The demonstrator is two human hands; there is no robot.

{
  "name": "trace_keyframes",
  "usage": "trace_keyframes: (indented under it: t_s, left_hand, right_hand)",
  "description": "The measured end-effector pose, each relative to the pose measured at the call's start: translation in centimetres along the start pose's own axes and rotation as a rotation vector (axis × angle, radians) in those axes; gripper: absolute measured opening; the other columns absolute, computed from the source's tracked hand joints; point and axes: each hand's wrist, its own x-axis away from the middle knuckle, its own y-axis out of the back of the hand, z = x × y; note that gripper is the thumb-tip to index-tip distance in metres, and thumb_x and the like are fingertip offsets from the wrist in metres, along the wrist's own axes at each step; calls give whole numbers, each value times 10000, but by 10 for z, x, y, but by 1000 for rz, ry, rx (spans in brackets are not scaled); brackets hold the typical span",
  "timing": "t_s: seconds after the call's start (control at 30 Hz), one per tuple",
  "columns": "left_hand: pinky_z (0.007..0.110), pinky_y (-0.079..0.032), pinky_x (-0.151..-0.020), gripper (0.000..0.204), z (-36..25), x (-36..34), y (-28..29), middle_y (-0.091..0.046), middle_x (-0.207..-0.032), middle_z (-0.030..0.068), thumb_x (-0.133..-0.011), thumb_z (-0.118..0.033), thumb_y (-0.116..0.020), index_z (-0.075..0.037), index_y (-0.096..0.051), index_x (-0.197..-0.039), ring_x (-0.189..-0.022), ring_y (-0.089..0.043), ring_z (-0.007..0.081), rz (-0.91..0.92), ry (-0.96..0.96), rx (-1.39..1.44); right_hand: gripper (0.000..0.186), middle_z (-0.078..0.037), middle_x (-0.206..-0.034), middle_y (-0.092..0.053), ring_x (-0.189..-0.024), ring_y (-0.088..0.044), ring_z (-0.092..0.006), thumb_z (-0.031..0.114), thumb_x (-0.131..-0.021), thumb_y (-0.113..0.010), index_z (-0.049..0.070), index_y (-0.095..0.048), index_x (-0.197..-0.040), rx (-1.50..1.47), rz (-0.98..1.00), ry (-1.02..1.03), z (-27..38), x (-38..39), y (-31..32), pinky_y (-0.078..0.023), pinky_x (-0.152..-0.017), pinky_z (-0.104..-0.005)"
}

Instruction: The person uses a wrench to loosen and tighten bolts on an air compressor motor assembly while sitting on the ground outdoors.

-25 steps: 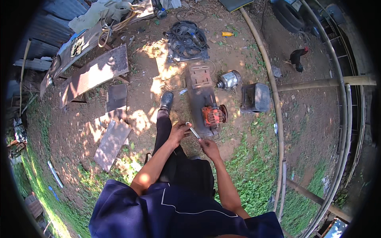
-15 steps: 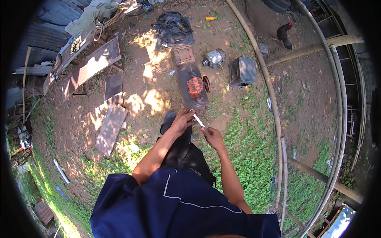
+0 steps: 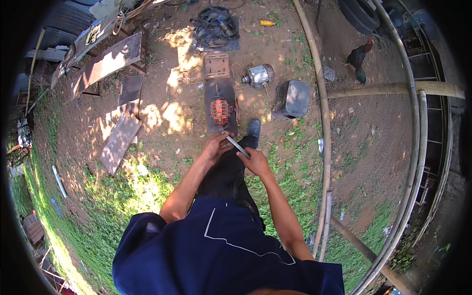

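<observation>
In front of my body I hold a short, straight, pale grey rod [image 3: 238, 146], slanting down to the right. Its lower end is gripped by my right hand [image 3: 256, 162], thumb along it and fingers curled. At the upper end, my left hand [image 3: 215, 148] is closed with its fingertips around it; some of those fingers are hidden. Whether the rod is a tool or a piece of pipe, I cannot tell. Just beyond my hands lies an air compressor with a dark, rusty tank and an orange-red pump head [image 3: 219, 111]. My left hand overlaps its near end in view.
Right of the compressor lie a silver electric motor [image 3: 259, 75] and a black crate [image 3: 292, 100]. Tangled black hose or cable [image 3: 214, 27] sits beyond. Wooden boards [image 3: 120, 140] and a low bench [image 3: 108, 64] are left. Bamboo rails [image 3: 322, 118] run right, with a rooster [image 3: 360, 60] behind.
I have moved forward, closer to the compressor, and a shoe now shows at its right. Both hands still hold the rod, which has shifted slightly left in view.
</observation>
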Motion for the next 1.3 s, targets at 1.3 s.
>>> trace_keyframes:
  t_s: [1.3]
  left_hand:
    - [255, -421, -628, 323, 10, -301, -459, -611, -761, 14, -910, -350, -663, -30, -637, -879, -691, -519, 88, -1379, -643, 671]
  right_hand:
    - [469, -99, -587, -586, -547, -584, -202, 488, -874, -646, 20, -675, -848, 689, 1146, 865, -75, -399, 432, -446, -546, -375]
